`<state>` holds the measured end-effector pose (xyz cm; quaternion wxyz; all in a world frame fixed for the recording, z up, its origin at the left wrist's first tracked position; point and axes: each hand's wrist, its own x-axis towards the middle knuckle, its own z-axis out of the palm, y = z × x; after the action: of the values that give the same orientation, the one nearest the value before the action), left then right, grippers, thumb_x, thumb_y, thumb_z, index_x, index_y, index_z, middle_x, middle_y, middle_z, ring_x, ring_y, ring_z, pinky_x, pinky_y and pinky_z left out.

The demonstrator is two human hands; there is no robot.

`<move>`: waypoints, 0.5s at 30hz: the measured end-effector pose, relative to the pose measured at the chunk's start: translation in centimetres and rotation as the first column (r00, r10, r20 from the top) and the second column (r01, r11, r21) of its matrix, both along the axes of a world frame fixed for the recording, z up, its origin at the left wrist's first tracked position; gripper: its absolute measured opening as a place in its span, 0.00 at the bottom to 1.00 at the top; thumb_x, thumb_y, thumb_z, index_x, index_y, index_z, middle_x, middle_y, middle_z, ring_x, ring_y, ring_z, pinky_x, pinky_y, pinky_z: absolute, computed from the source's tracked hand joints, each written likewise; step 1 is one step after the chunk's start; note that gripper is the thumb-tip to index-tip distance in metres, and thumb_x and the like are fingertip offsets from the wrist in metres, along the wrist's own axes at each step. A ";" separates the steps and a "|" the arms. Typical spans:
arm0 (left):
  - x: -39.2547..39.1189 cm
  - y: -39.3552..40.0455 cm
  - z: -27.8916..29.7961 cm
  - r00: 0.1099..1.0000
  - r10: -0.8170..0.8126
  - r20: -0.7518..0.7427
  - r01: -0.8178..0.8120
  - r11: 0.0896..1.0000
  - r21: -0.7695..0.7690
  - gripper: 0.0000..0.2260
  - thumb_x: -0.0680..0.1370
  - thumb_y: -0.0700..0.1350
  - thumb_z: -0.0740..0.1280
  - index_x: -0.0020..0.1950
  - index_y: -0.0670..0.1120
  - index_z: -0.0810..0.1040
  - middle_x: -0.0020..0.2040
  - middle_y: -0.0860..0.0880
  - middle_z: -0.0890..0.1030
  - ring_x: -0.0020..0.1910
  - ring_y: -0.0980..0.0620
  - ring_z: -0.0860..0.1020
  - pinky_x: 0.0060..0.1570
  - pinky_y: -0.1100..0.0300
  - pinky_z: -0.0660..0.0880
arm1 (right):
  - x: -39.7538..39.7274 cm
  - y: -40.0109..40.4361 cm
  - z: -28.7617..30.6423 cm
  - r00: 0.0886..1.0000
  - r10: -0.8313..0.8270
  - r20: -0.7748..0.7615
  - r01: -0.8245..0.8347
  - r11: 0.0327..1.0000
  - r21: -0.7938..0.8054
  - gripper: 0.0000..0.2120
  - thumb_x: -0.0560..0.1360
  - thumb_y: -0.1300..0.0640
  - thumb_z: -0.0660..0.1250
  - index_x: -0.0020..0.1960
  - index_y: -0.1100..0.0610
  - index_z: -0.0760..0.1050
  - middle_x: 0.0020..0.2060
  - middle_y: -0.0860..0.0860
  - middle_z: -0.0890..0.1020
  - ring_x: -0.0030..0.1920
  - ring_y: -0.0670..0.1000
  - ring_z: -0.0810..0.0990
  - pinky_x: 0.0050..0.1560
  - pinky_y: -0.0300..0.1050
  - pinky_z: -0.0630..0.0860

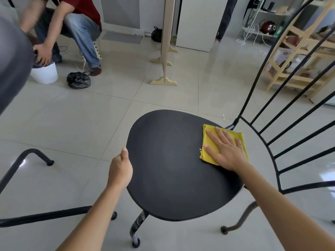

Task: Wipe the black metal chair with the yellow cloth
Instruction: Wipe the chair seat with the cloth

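The black metal chair stands in front of me, its round seat facing up and its barred backrest rising at the right. A folded yellow cloth lies flat on the seat's far right part, near the backrest. My right hand presses down on the cloth, palm flat and fingers spread. My left hand grips the seat's left rim, thumb on top.
Another black chair frame stands at the left. A seated person reaches into a white bucket at the far left, beside a black bag. A wooden stand and wooden shelves are behind.
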<state>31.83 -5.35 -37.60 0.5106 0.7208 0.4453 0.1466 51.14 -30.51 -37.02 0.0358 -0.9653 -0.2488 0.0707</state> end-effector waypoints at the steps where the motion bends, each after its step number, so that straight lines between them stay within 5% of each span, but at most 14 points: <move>1: 0.0 0.0 0.0 1.000 -0.001 0.005 0.001 1.000 -0.019 0.20 0.83 0.51 0.47 0.45 0.40 0.71 0.35 0.51 0.69 0.46 0.45 0.69 0.49 0.57 0.62 | 0.9 0.7 0.0 1.000 -0.021 0.002 0.021 1.000 -0.001 0.31 0.73 0.29 0.43 0.74 0.33 0.42 0.78 0.41 0.45 0.78 0.47 0.44 0.75 0.60 0.46; 4: 0.0 -0.2 0.0 1.000 0.006 0.026 -0.005 0.999 -0.051 0.23 0.83 0.52 0.47 0.53 0.39 0.76 0.38 0.50 0.72 0.48 0.47 0.68 0.56 0.53 0.66 | 3.1 3.3 -0.1 0.998 -0.056 -0.004 0.056 0.998 -0.001 0.31 0.74 0.30 0.44 0.76 0.36 0.45 0.78 0.43 0.47 0.78 0.49 0.46 0.74 0.61 0.46; 8: 0.1 0.0 -0.5 1.000 0.013 0.023 -0.012 0.997 -0.079 0.25 0.83 0.53 0.46 0.69 0.38 0.68 0.67 0.40 0.73 0.67 0.41 0.70 0.66 0.52 0.63 | 4.8 7.4 -0.2 0.999 -0.039 -0.001 0.039 0.999 0.017 0.31 0.74 0.31 0.43 0.75 0.38 0.46 0.77 0.45 0.53 0.77 0.52 0.51 0.73 0.64 0.47; 15: 0.3 0.6 -1.8 1.000 -0.003 0.023 0.007 0.988 -0.155 0.25 0.82 0.57 0.46 0.72 0.44 0.66 0.72 0.46 0.69 0.71 0.45 0.67 0.69 0.53 0.62 | 4.2 15.1 -0.3 0.995 0.095 0.024 -0.097 0.993 0.069 0.32 0.74 0.30 0.42 0.76 0.39 0.47 0.76 0.47 0.57 0.76 0.54 0.53 0.72 0.66 0.47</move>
<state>32.14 -4.73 -39.37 0.5704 0.6785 0.4475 0.1185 55.36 -15.43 -37.33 0.0636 -0.9511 -0.2975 0.0535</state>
